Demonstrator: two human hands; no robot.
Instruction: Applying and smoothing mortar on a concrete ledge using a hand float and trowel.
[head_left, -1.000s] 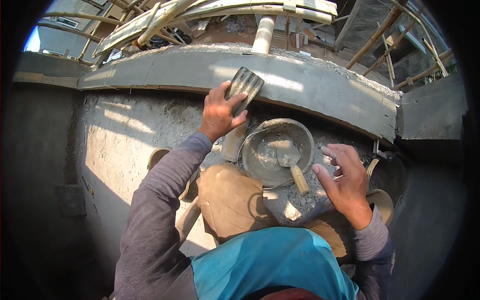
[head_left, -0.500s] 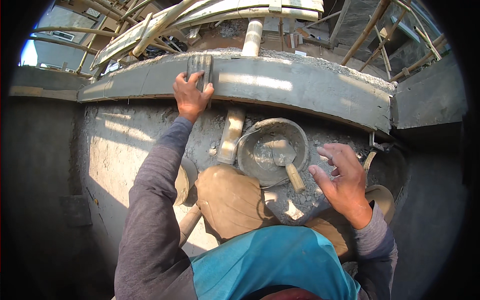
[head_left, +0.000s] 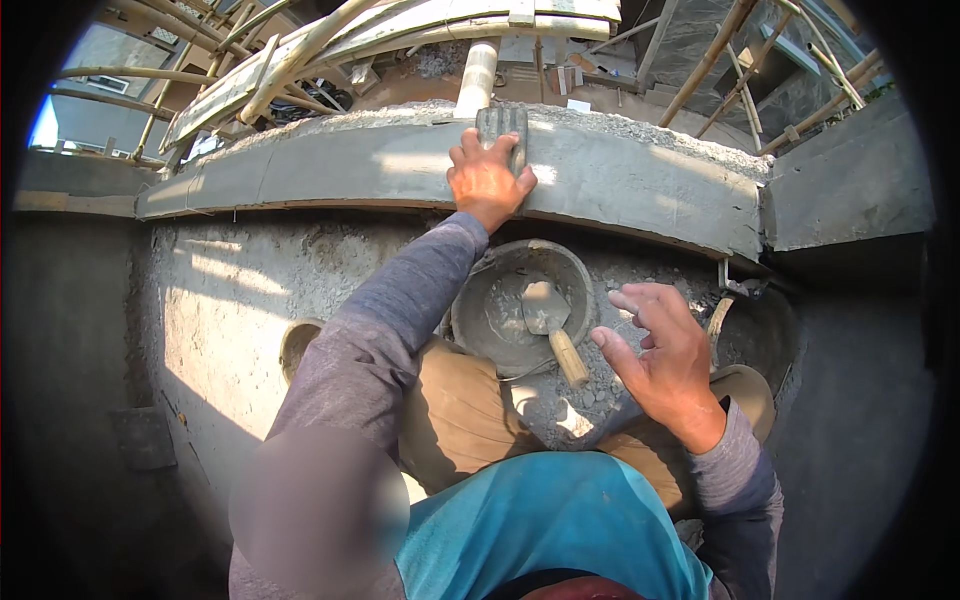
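My left hand [head_left: 490, 185] grips a grooved grey plastering float [head_left: 503, 124] and presses it flat against the smooth grey face of a low concrete wall [head_left: 640, 190]. To the right and nearer me, my right hand [head_left: 662, 355] hangs in the air with fingers curved apart, holding nothing. A round mortar bucket [head_left: 476, 318] stands between my knees and the wall. In it leans a trowel [head_left: 545, 308], its wooden handle sticking out over the rim toward me. The float's lower part is hidden behind my left fingers.
Bamboo poles [head_left: 265, 75] and planks stand beyond the wall, beside a pale upright pipe [head_left: 477, 78]. Rubble lies around the bucket. A dark container [head_left: 765, 335] sits at right, near a side wall [head_left: 845, 190]. A dark flat block [head_left: 143, 438] lies at left.
My left hand has slid the float to the right along the wall face, and its forearm now passes over the lower pipe by the bucket. My right hand stays open, much as before.
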